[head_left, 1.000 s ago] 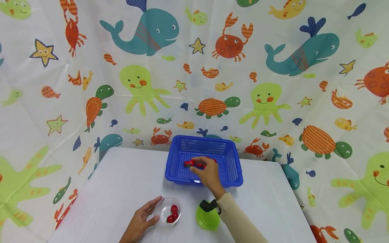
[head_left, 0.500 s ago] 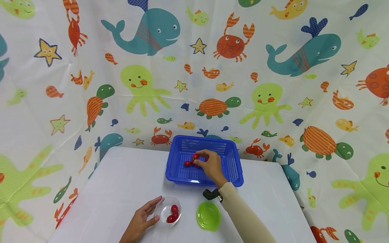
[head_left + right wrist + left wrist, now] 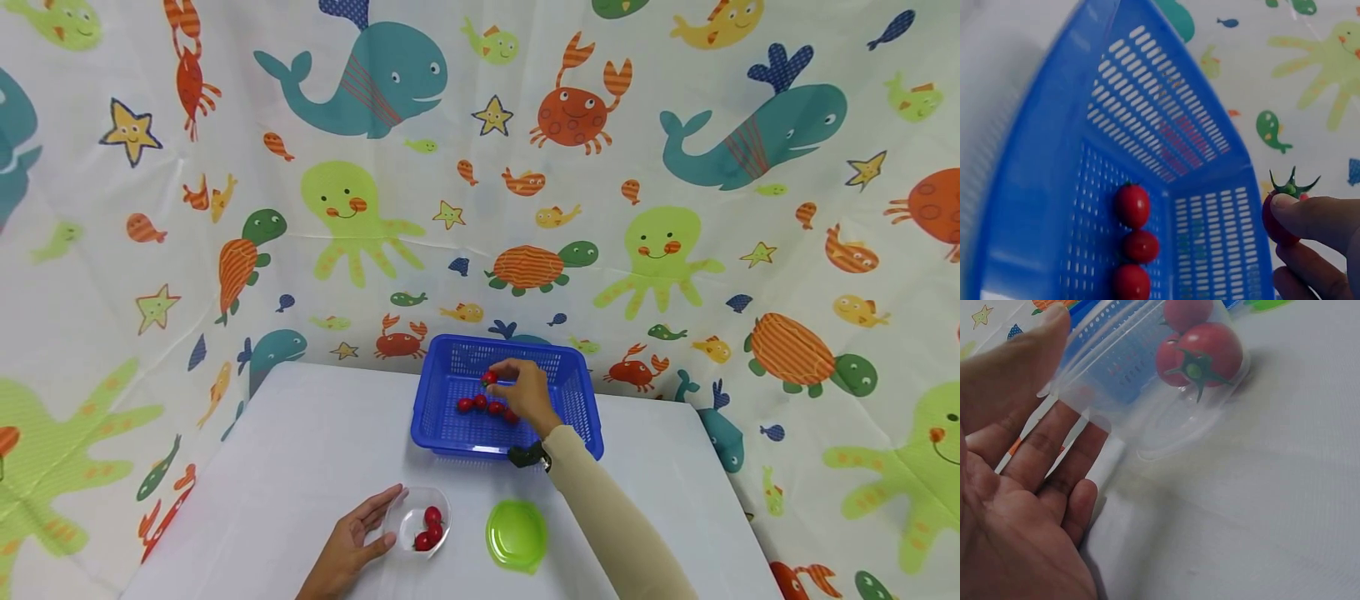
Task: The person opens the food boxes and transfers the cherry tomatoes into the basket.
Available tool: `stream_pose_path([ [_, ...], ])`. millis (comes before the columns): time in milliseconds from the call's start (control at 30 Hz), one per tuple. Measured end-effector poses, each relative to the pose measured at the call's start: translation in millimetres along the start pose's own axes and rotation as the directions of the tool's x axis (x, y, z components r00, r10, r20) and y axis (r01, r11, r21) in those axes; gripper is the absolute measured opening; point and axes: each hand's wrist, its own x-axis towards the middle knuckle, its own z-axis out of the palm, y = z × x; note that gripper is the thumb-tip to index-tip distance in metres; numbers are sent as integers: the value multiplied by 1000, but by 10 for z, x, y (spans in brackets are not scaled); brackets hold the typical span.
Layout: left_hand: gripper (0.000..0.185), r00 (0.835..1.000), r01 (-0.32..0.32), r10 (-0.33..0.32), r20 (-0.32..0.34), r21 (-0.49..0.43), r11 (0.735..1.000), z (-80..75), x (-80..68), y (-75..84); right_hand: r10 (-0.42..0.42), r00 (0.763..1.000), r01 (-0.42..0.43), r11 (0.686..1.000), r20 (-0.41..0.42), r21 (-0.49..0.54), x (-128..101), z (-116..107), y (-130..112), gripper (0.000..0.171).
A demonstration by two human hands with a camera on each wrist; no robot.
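Note:
Between thumb and fingertips my right hand (image 3: pixel 531 392) pinches a cherry tomato (image 3: pixel 1280 224) with a green stem top, up over the blue plastic basket (image 3: pixel 438 437). Several more cherry tomatoes (image 3: pixel 1131 206) lie in a row on the basket's slotted floor. At the front of the table my left hand (image 3: pixel 351 540) holds a small clear plastic container (image 3: pixel 405 533) by its left side, thumb and fingers spread around its wall. Inside the container sit 3 cherry tomatoes (image 3: pixel 1210 350), bunched at its right side.
A green plastic lid (image 3: pixel 517 536) lies right of the container, near the right forearm. The white-covered table (image 3: pixel 300 442) meets a curtain (image 3: pixel 465 217) printed with sea animals behind the basket and along both sides. A dark strap with a camera (image 3: pixel 529 455) sits on the right wrist.
My right hand has lifted a cherry tomato from the row in the basket, moving up and slightly right. The left hand and the container stay in place.

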Motion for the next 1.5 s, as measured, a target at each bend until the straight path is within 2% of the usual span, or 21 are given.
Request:
stream_pose_path([
  [300, 58, 1000, 21, -21, 7, 11, 1000, 0, -1, 12, 36, 998, -34, 998, 43, -57, 202, 31, 151, 27],
  [467, 59, 1000, 9, -9, 16, -1, 1000, -9, -1, -2, 55, 997, -51, 996, 56, -71, 275, 52, 243, 25],
  [700, 60, 1000, 17, -17, 25, -3, 1000, -20, -18, 5, 29, 994, -17, 994, 106, -112, 413, 38, 334, 26],
  [833, 59, 1000, 15, -15, 25, -7, 1000, -24, -20, 3, 49, 989, -33, 992, 142, -119, 475, 12, 382, 27],
  [1033, 60, 1000, 12, -11, 27, -12, 1000, -10, -10, -1, 104, 978, -79, 987, 183, -143, 516, -11, 488, 24],
  [1167, 60, 999, 15, -15, 30, -17, 1000, -2, -6, -1, 111, 972, -73, 981, 208, -179, 521, -20, 567, 25],
  [1500, 61, 999, 7, -6, 36, -18, 1000, -11, -15, 11, 142, 967, -92, 969, 213, -230, 555, 52, 687, 27],
])
